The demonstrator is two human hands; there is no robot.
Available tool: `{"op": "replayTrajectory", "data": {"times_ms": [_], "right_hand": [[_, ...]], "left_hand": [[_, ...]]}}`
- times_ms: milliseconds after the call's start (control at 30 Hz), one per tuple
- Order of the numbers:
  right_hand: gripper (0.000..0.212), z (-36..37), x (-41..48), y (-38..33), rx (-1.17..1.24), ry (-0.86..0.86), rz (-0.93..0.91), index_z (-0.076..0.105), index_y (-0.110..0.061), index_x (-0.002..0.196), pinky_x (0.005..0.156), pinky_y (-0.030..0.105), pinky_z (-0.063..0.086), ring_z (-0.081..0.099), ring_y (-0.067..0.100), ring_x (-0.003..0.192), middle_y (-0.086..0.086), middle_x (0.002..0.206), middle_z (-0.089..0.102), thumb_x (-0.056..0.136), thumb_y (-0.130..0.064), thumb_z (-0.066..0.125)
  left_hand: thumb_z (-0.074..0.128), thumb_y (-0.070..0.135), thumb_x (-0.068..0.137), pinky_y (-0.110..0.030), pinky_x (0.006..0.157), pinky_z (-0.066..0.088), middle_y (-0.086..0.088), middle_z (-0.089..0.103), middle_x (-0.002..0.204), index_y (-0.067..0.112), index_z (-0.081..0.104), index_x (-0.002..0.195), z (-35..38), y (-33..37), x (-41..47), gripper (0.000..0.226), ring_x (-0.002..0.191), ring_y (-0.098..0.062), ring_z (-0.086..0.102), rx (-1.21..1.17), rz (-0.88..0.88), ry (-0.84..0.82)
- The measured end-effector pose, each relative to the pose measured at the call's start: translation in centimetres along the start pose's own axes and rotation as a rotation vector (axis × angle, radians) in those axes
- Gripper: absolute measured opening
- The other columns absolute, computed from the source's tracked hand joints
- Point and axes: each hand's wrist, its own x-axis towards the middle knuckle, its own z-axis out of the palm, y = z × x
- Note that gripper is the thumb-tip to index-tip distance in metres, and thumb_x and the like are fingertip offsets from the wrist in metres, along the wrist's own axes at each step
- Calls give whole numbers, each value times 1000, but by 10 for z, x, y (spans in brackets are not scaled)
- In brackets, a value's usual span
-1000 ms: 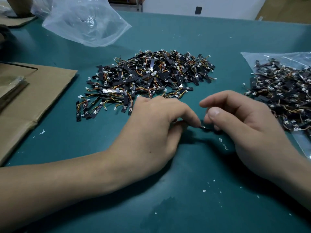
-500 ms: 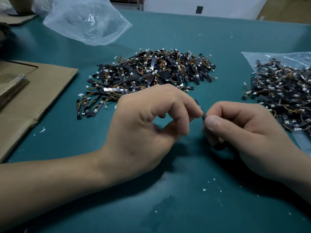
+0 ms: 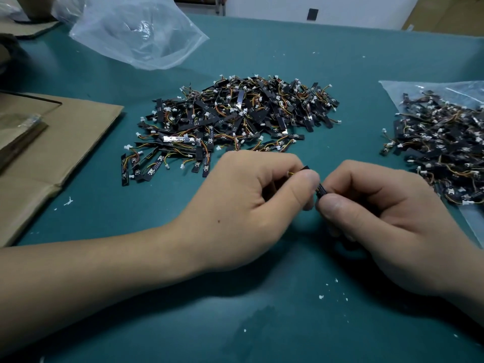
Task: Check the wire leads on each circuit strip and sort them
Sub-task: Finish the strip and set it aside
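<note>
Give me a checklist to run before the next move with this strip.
1. Circuit strip pinched by both hands: ok, the left hand and right hand grip it.
2. Wire leads exposed for checking: not ok, the left hand covers most; only a bit of yellow wire shows.
3. Lead condition: cannot tell.
4. Central pile lies ahead of the hands: ok.
5. Right pile on its plastic bag, beside the right hand: ok.
6. Which pile takes this strip: cannot tell.
</note>
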Motion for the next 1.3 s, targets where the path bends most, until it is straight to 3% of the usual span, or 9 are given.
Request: {"op": "replayTrajectory", "data": {"times_ms": [133,300,467,667,767,900,1000,1133,1300], "right_hand": [[23,-1,1,-1,68,-103,44,63,-26,82,51,39,44,55,25,54,1,65,63,95,-41,53],[34,-2,1,0,43,-157,37,64,-16,74,50,26,42,54,17,52,0,62,61,98,-36,51],[34,-2,3,0,10,-199,24,67,-18,77,53,37,46,59,25,56,1,63,62,99,-36,50],[30,-2,4,0,25,-203,37,71,-20,78,53,24,45,61,17,57,-5,64,64,96,-34,51],[30,-2,4,0,34,-203,45,71,-20,79,53,26,45,60,18,56,-4,65,64,96,-35,50],[34,-2,3,1,26,-208,57,67,-16,74,49,31,42,54,20,52,3,60,61,97,-36,50],[35,0,4,0,-47,-212,18,63,-16,70,50,30,41,51,17,51,-1,57,56,97,-35,51],[38,0,4,-1,-88,-239,-15,58,-10,69,53,40,41,47,23,54,1,58,48,96,-36,50],[36,1,4,-2,-91,-236,-8,59,-12,68,52,36,40,45,19,54,1,59,47,95,-34,49]], "left_hand": [[55,21,101,-34,57,42,-4,58,60,13,71,78,-3,1,0,29,58,-20,54,-4,36,30],[53,23,100,-49,58,46,-16,64,67,11,67,81,-3,3,1,26,63,-38,59,-82,-3,-81],[56,13,98,-41,55,43,0,63,63,11,69,73,-4,3,1,28,57,-26,56,-31,61,-39],[61,11,94,-33,54,44,5,63,62,16,69,67,-2,2,1,28,54,-20,55,24,93,-12],[59,12,94,-38,54,46,6,67,64,14,69,73,-2,2,0,23,54,-24,58,2,74,-24],[59,14,92,-41,56,49,1,70,72,14,64,99,-3,4,-2,8,61,-27,63,-32,35,-55],[58,6,88,-40,56,47,2,69,70,12,65,92,-4,4,-2,10,60,-25,62,-24,64,-67],[58,3,81,-37,55,48,5,66,67,10,64,86,-5,3,-1,11,59,-21,59,-99,26,-104],[57,1,79,-38,53,49,3,69,66,9,64,84,-4,3,1,11,59,-25,61,-153,-2,-119]]}}
